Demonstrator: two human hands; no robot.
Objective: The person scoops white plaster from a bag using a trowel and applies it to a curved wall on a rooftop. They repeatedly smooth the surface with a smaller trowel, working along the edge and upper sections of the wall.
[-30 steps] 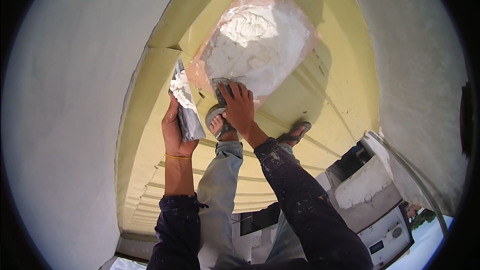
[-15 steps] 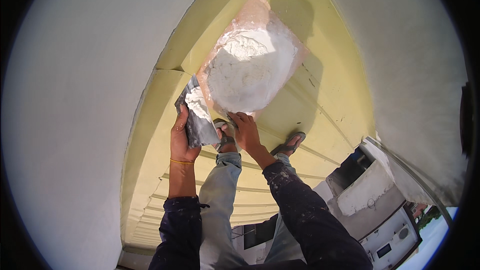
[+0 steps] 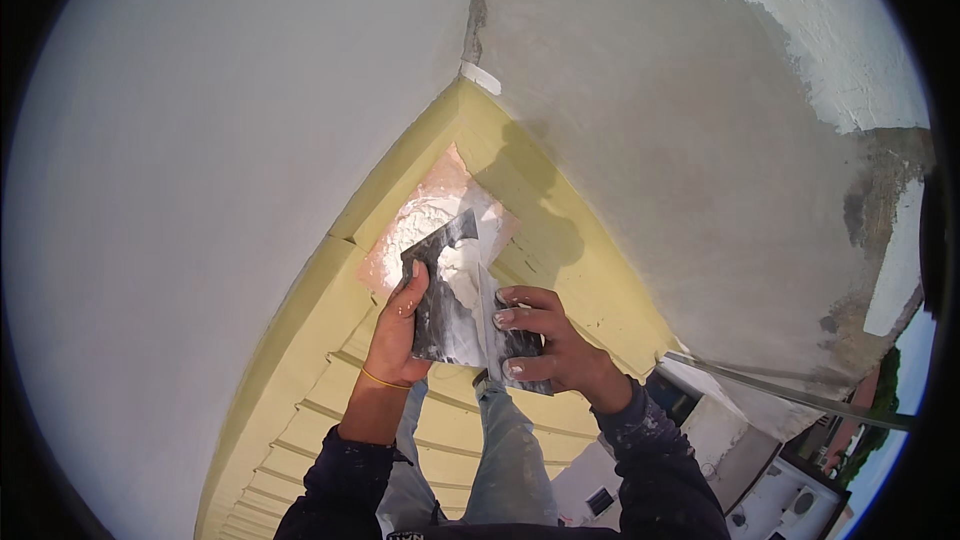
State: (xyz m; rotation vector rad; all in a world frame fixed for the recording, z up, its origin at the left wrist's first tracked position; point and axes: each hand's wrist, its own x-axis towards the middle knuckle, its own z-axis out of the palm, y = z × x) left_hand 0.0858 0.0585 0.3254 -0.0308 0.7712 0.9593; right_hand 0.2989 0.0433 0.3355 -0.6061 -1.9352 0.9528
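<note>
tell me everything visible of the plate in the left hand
The plate is a thin, flat, four-cornered sheet, dark grey and metallic-looking, with pale smears. White paste lies on its upper right. It is tilted. The left hand grips its left side, thumb on top. A blade in the right hand stands along its right edge; whether they touch is unclear.

An outdoor building site on a ridged yellow roof (image 3: 310,425) beside walls under repair: the grey wall (image 3: 680,120) is patchily coated, white paste (image 3: 415,223) covers a board (image 3: 446,172), wide metal blades (image 3: 440,320) are out, and sky (image 3: 915,352) shows beyond
</note>
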